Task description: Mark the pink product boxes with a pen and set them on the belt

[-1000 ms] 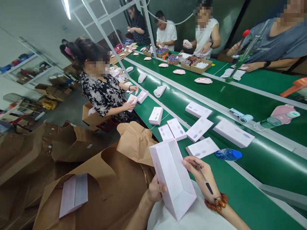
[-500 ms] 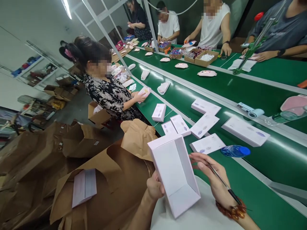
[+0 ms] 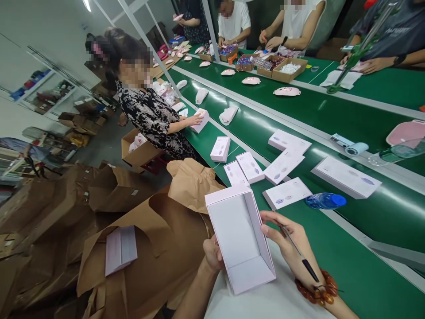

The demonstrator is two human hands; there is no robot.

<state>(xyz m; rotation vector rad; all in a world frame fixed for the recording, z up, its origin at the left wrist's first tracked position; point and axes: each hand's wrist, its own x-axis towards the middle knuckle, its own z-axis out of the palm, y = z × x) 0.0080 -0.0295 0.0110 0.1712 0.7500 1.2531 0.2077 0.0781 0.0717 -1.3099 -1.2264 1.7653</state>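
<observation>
My left hand (image 3: 213, 253) grips an open, empty white-pink box (image 3: 241, 237) by its left side, with the inside facing me. The box is tilted above my lap. My right hand (image 3: 288, 239) has its fingertips against the box's right wall. A slim pen (image 3: 300, 254) with a black end lies across that hand, held between the fingers and pointing back to the wrist. Beyond my hands, a closed printed white box (image 3: 287, 193) lies beside a blue-capped bottle (image 3: 325, 201). Another printed box (image 3: 249, 167) lies at the table's edge.
A large brown carton (image 3: 133, 266) stands at my left with a white-pink box piece (image 3: 121, 249) in it. A co-worker (image 3: 146, 106) handles a box on the left. Pink eye masks (image 3: 287, 91) lie on the green conveyor (image 3: 252, 102). Several people work across it.
My right fingertips have come against the held box, which has shifted slightly. The co-worker on the left has lowered a box to the table. Printed boxes on the belt appear slightly shifted right.
</observation>
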